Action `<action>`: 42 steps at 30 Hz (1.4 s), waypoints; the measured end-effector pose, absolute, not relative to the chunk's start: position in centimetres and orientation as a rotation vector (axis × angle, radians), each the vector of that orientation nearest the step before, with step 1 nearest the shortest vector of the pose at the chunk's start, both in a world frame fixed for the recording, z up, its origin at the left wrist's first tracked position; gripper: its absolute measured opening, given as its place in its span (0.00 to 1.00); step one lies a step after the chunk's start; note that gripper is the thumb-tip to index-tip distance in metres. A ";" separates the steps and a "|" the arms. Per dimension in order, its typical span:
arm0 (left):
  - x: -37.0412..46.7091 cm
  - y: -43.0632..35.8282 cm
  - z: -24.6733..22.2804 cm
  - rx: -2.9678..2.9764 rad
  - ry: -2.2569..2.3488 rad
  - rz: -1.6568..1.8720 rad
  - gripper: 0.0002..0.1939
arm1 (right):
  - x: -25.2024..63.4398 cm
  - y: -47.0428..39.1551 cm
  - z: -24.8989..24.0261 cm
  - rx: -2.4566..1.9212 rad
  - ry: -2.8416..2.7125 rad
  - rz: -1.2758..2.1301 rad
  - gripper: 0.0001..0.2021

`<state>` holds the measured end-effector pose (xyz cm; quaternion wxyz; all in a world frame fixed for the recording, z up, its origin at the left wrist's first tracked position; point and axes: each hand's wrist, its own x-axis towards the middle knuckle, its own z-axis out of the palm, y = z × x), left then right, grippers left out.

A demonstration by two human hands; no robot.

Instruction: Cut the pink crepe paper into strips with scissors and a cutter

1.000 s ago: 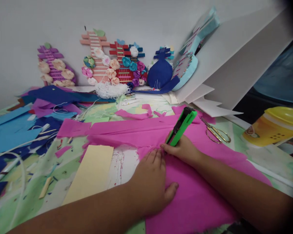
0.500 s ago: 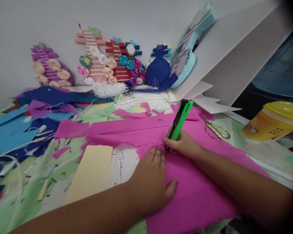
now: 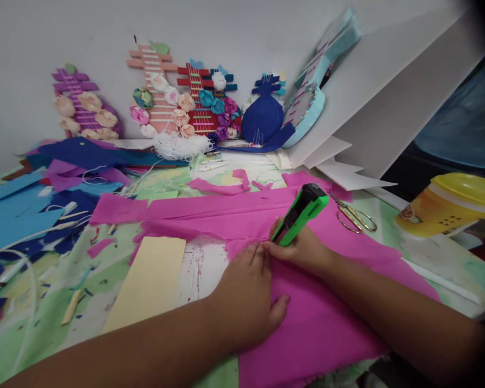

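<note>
A large pink sheet (image 3: 315, 323), of crepe paper or cloth, is spread over the table. My left hand (image 3: 248, 293) lies flat on it, fingers pointing away and thumb spread to the right. Just right of those fingertips, my right hand (image 3: 301, 248) is wrapped around a green and black box cutter (image 3: 297, 215). The cutter's back end leans up and to the right; its blade end is hidden by my hand. Left of my left hand are a white board (image 3: 202, 269) with pink marks and a cream rectangular piece (image 3: 151, 283).
Gold-handled scissors (image 3: 355, 215) and a yellow-lidded cup (image 3: 452, 207) sit at the right. Blue scraps (image 3: 20, 210) and a white cable (image 3: 32, 285) lie at the left. Decorated paper instruments (image 3: 157, 97), white string (image 3: 181, 146) and folded white boards (image 3: 372, 108) line the back.
The box cutter has tipped lower, its back end swinging right and toward me. My right hand has shifted slightly left and closer to my left fingertips. My left hand stays pressed on the sheet.
</note>
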<state>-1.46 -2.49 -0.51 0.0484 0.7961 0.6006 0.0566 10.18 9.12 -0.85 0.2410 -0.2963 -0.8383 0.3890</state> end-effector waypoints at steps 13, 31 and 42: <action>-1.3 -2.5 -0.3 2.489 1.837 0.060 0.36 | 10.3 10.6 -0.9 -0.891 -2.002 1.529 0.13; -1.5 -2.3 -0.7 2.473 1.836 0.114 0.37 | 10.1 10.0 -0.8 -0.879 -2.191 1.306 0.12; -1.4 -2.4 -0.4 2.444 1.835 0.076 0.37 | 10.1 10.7 -0.9 -0.876 -2.027 1.529 0.14</action>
